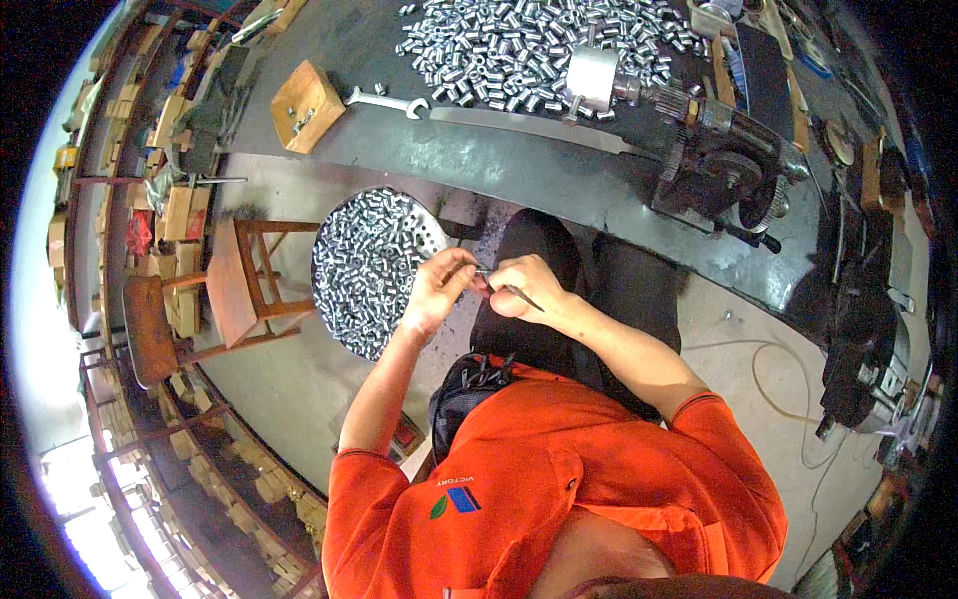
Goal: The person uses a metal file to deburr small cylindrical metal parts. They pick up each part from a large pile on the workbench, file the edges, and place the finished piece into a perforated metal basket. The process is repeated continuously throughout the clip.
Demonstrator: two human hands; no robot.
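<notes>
My left hand (439,287) and my right hand (526,284) meet in front of my body, above my lap. The left fingers are pinched on a small metal piece (483,271), mostly hidden between the fingertips. In my right fist is a thin dark tool (526,299), its narrow tail sticking out toward my right forearm. Its working end is lost among the fingers, so I cannot tell whether it sits inside the piece. Just left of my left hand, a round perforated metal basin (431,238) holds many short shiny metal sleeves (364,275).
On the dark workbench (519,150) lie a large heap of similar sleeves (489,50), an open-ended wrench (384,101) and a wooden box (324,115) with a few pieces. A geared machine (728,150) stands at right. A wooden chair (235,285) and loaded shelves (180,240) are at left.
</notes>
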